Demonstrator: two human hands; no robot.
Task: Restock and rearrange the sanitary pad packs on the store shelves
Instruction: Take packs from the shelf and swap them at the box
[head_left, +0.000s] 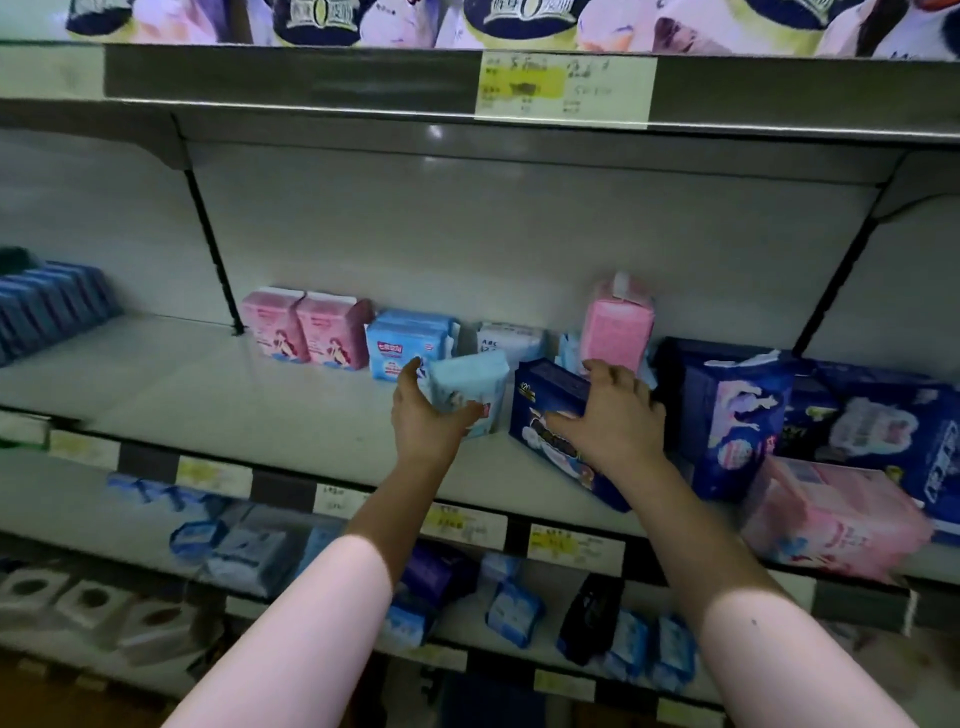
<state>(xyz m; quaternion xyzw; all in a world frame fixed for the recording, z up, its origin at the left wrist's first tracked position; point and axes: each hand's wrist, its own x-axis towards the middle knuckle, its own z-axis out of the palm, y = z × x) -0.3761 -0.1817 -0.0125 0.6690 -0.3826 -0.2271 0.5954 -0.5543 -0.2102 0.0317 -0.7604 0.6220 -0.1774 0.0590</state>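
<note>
Fingers of left hand (423, 415) gripped light-blue pack (467, 387); fingers of right hand (615, 415) clamped over tilted navy pack (545, 397); both on middle shelf (234, 395).

The shelf (208, 395) is smooth painted metal with a dull sheen; the upper shelf (519, 156) glints more brightly underneath. 2 dark brackets (213, 260) look like matt metal. The light-blue pack (470, 382) is soft, crinkled plastic film; the navy pack (540, 400) is glossier printed film. The label (563, 88) is matt paper. The sleeves (311, 623) look like smooth pink cloth.
</note>
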